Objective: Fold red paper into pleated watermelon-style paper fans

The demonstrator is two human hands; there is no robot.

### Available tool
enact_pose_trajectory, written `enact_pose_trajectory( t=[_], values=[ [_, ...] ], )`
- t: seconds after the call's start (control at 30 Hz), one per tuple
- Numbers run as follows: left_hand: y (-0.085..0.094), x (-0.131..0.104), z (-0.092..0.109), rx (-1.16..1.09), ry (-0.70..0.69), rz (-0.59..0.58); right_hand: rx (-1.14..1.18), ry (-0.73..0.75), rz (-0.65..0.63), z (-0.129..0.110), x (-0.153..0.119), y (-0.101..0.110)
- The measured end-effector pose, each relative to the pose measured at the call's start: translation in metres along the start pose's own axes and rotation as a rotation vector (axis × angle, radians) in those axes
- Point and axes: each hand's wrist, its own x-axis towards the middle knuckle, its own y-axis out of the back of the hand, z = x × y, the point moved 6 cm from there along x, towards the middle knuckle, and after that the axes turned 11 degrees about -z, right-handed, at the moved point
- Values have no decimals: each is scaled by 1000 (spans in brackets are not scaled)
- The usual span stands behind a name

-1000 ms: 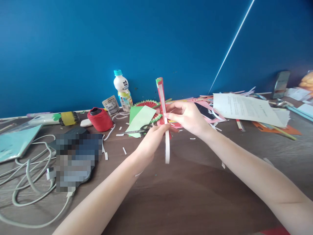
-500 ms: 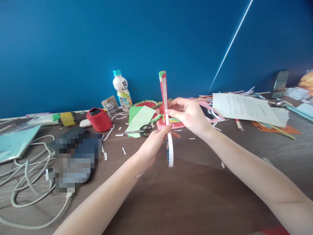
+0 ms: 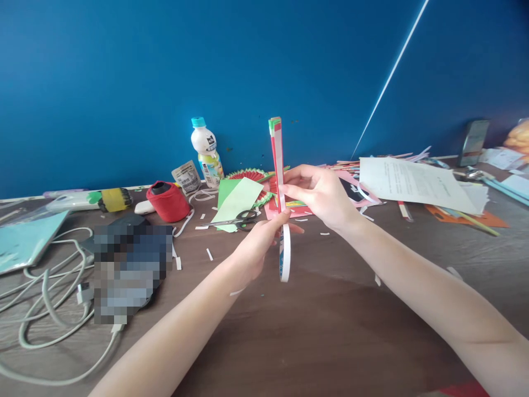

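Note:
A narrow folded paper strip (image 3: 278, 151), red with green and white at its top end, stands upright in front of the blue wall. My right hand (image 3: 316, 193) pinches its middle from the right between thumb and fingers. Lower down, my left hand (image 3: 264, 237) grips the strip's bottom end, with the thumb across it. From my left hand hangs a roll of white tape (image 3: 286, 256), seen nearly edge-on below the fingers. How the tape meets the strip is hidden by my left thumb.
Scissors (image 3: 239, 220) lie by light green paper (image 3: 237, 204). Behind stand a bottle (image 3: 206, 154) and a red roll (image 3: 169, 202). Cables (image 3: 45, 292) and a blurred dark object (image 3: 132, 270) are at left. Printed sheets (image 3: 417, 184) lie at right; white scraps are scattered about.
The hanging tape roll has swung slightly to the left. Both hands keep nearly the same place and grip on the strip.

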Motion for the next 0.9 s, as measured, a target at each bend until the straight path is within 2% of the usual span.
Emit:
enact_pose_trajectory(
  t=[0.2,0.4,0.7,0.9],
  values=[
    [-4,-1,-3,-105,73,-52,1,-2,6,0,-1,0],
    [-2,0,-2,-115,76,-30,19,-1,1,0,-1,-1],
    [-1,4,-4,-170,92,-97,42,5,-3,-3,-1,-1],
    [1,7,-8,-189,91,-99,47,0,-9,-1,-2,-1]
  ],
)
